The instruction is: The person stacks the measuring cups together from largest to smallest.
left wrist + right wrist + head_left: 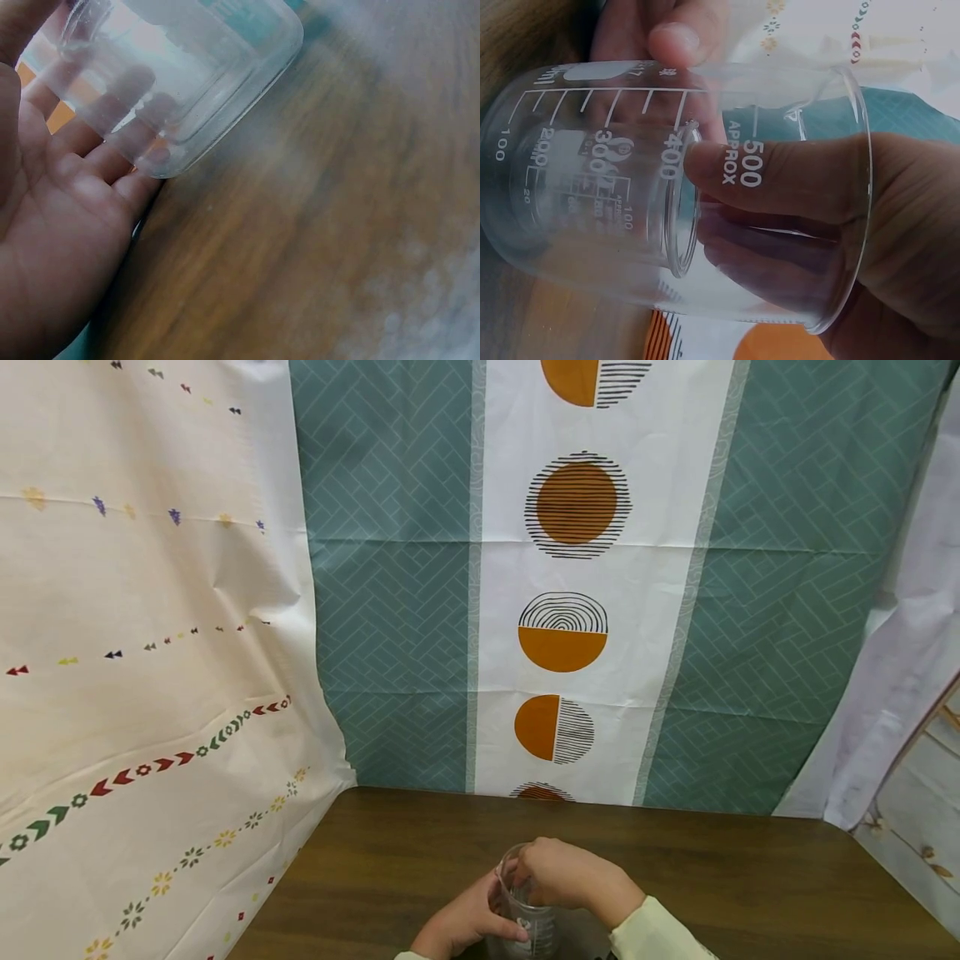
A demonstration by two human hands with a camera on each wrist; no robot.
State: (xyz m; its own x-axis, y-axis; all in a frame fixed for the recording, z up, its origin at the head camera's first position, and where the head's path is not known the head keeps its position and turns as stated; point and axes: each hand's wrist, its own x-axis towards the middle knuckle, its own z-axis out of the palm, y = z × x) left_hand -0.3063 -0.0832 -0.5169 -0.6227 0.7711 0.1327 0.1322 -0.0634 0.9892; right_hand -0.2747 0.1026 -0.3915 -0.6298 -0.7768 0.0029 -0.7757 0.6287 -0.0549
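Note:
A large clear glass beaker (536, 935) with white volume marks stands over the brown table. My left hand (468, 917) grips it around the side, thumb across the front and fingers behind the glass. A smaller glass beaker (592, 217) sits nested inside it, its rim near the large one's 400 mark. My right hand (573, 872) reaches down through the large beaker's mouth. In the right wrist view its thumb and fingers pinch the small beaker at the rim. The left wrist view shows the large beaker's base (225, 127) tilted across the frame, with fingers seen through the glass.
The brown wooden table (420, 835) extends around the hands. Behind it hangs a green and white curtain (390, 610) with orange circles. A cream patterned cloth (150, 693) hangs on the left, and a pale cloth (885, 693) on the right.

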